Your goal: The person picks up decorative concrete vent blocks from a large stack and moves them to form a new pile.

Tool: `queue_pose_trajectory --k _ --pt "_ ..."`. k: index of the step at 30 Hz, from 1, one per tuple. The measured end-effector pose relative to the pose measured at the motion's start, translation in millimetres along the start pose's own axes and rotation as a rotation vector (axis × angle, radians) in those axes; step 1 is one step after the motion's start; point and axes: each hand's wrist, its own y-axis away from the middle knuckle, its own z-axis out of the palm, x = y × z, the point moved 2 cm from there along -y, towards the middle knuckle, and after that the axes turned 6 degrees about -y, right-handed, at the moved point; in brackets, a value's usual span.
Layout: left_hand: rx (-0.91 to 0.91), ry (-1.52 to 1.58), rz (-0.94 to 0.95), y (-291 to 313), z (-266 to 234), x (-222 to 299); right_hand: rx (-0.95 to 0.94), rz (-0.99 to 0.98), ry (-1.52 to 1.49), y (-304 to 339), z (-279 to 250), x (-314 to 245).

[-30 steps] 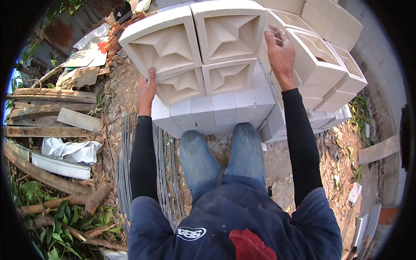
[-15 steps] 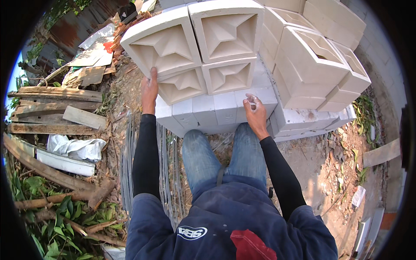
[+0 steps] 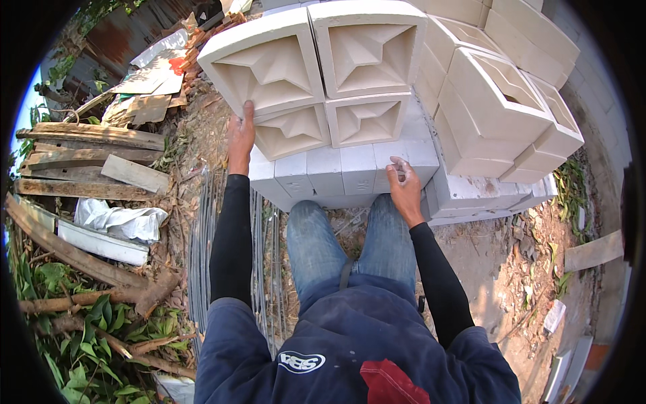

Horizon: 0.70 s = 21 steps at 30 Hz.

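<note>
Four cream concrete vent blocks with star-shaped recesses stand two over two in front of me. My left hand [image 3: 242, 138] grips the left edge of the stack, where the upper left block [image 3: 259, 44] meets the lower left block [image 3: 296, 131]; its thumb lies on the front and its other fingers are partly hidden. On the right are the upper right block [image 3: 370, 13] and lower right block [image 3: 370, 138]. My right hand [image 3: 405, 192], loosely curled with thumb and fingers apart, hovers at the front edge of the white blocks [image 3: 323, 168] beneath. I see nothing in it.
More cream blocks [image 3: 484, 118] are piled at the right on white blocks [image 3: 464, 195]. Metal rods [image 3: 200, 249] lie left of my legs. Farther left are timber planks [image 3: 87, 188], a white sheet [image 3: 121, 219], branches [image 3: 74, 296] and flattened cardboard [image 3: 151, 84]. A grey wall rises at far right.
The view has shifted slightly, so the blocks sit a little farther right in it. My left hand stays at the stack's edge. The right hand's fingers have turned and spread slightly.
</note>
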Motion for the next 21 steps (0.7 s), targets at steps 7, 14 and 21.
queue_pose_trajectory --k 7,14,21 --pt "0.165 -0.041 0.117 -5 -8 -11 0.039 -0.086 -0.035 -30 -10 -47" --pt "0.371 -0.504 0.743 -42 -73 165 0.158 -0.609 0.126 -115 -62 -186" --pt "-0.639 -0.553 0.677 -109 -19 273 0.199 -0.394 -0.078 -187 -55 -177"
